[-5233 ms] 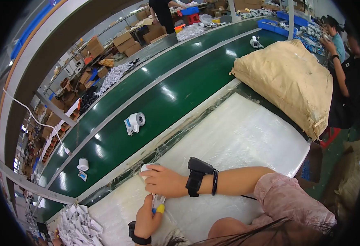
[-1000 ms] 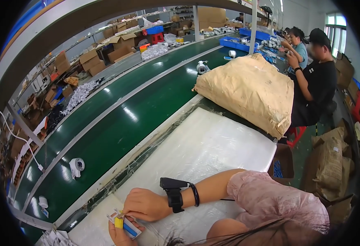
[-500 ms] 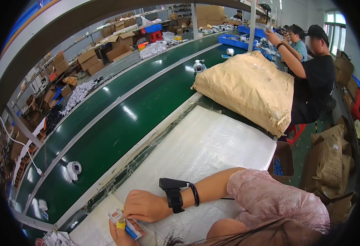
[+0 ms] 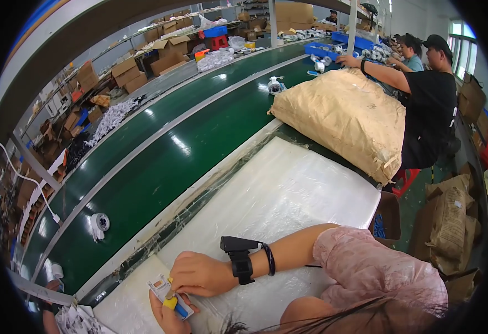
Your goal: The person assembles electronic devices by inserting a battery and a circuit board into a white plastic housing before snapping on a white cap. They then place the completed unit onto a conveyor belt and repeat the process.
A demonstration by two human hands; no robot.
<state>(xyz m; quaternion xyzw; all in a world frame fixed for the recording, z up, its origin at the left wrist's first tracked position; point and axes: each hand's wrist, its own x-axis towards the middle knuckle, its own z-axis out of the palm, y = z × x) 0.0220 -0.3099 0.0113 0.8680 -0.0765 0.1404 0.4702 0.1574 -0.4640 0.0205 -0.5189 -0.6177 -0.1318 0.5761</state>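
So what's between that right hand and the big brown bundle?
In the head view, from the right hand: whitish plastic sheeting, then a narrow dark green strip beside the brown bundle.

A green conveyor belt (image 4: 155,172), blue parts bins (image 4: 312,50), cardboard boxes (image 4: 126,73) and co-workers (image 4: 432,106) show a factory workshop.

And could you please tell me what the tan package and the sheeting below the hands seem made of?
The tan package: probably matte kraft paper, given its brownish, creased surface. The sheeting: likely glossy plastic film, being whitish, wrinkled and streaked with reflections.
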